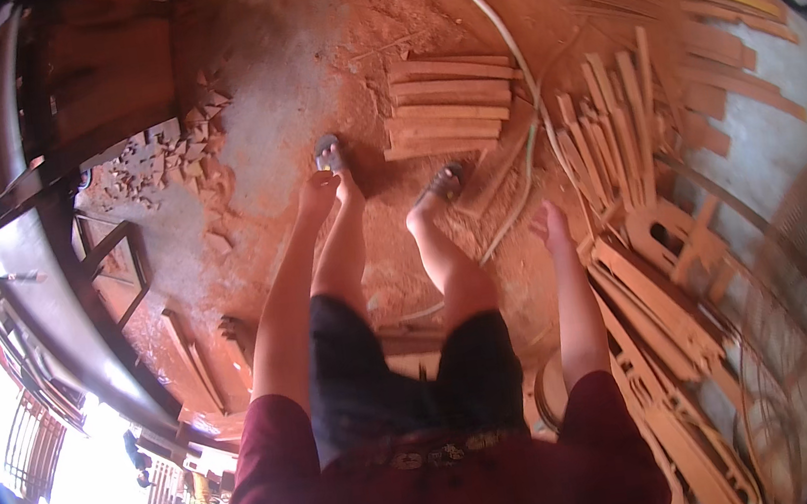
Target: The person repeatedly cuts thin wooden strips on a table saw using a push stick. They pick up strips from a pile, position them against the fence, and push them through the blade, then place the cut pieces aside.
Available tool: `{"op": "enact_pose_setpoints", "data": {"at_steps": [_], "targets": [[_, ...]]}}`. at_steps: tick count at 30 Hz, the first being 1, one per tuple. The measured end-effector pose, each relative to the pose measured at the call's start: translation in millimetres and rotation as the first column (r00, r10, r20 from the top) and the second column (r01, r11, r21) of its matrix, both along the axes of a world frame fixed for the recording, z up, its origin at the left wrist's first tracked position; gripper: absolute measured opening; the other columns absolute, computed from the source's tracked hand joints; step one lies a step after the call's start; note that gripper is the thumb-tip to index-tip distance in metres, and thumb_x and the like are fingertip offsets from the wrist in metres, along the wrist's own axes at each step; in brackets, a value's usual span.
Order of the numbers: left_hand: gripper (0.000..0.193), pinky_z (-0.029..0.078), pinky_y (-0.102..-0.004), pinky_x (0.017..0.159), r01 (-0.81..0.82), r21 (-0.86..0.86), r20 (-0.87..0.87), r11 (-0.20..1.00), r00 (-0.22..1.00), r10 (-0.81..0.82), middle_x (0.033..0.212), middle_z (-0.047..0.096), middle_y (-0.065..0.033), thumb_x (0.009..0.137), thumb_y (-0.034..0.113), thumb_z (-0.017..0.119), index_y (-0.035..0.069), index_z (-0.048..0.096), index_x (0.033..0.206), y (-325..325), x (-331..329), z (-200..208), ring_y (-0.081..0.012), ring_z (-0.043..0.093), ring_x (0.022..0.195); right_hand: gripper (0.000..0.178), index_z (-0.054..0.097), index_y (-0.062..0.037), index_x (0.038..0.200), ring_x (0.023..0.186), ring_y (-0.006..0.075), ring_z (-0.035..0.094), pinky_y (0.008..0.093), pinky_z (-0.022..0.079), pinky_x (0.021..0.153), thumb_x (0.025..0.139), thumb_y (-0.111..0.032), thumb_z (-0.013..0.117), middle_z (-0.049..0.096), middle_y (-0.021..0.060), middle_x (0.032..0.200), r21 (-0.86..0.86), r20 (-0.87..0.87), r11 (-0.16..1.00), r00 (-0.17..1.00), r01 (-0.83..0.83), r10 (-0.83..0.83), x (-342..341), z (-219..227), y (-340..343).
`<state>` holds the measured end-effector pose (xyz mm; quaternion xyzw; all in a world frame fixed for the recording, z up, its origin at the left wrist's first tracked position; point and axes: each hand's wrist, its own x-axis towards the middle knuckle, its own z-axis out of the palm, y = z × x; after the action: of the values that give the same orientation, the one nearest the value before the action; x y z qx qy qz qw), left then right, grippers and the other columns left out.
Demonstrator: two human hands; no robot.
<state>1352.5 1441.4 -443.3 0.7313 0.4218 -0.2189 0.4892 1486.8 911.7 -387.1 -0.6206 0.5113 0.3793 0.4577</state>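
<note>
My left hand hangs in front of my left shin, its fingertips overlapping the sandal in this view. Its fingers are foreshortened; a small yellow spot shows beside them, and I cannot make out whether they hold anything. My right hand is held out to the right with fingers apart and nothing in it. It is nearest to a pale hose and a leaning bundle of wooden strips. Beyond my feet lies a stack of reddish wooden pieces.
Sawdust covers the concrete floor. Wood offcuts lie scattered at the left, beside a dark machine or bench. Long boards and a wire fan guard stand at the right. More planks lie at the far right.
</note>
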Motion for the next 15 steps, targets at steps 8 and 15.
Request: {"op": "enact_pose_setpoints", "data": {"at_steps": [8,15], "targets": [[0.074,0.047,-0.0459,0.097,0.122,0.248,-0.023,0.961,0.993,-0.120,0.116,0.066,-0.0273,0.091,0.052,0.056,-0.001,0.047,0.142,-87,138,-209,-0.0402,0.063,0.112,0.074,0.033,-0.0027,0.150,0.138,0.0299,0.040,0.0429,0.041,0.109,0.095,-0.041,0.065,0.041,0.0123,0.151,-0.136,0.361,0.944,0.872,-0.302,0.331,146,-240,68],[0.059,0.050,-0.0430,0.093,-0.343,0.161,0.029,0.925,0.939,0.343,0.119,0.067,-0.0242,0.089,0.045,0.065,-0.002,0.063,0.126,-140,142,-235,-0.0366,0.064,0.109,0.066,0.043,0.0069,0.138,0.124,0.0267,0.049,0.0393,0.042,0.101,0.092,-0.034,0.067,0.050,0.0214,0.136,-0.385,0.466,0.910,0.819,-0.153,0.334,118,-276,144]]}}
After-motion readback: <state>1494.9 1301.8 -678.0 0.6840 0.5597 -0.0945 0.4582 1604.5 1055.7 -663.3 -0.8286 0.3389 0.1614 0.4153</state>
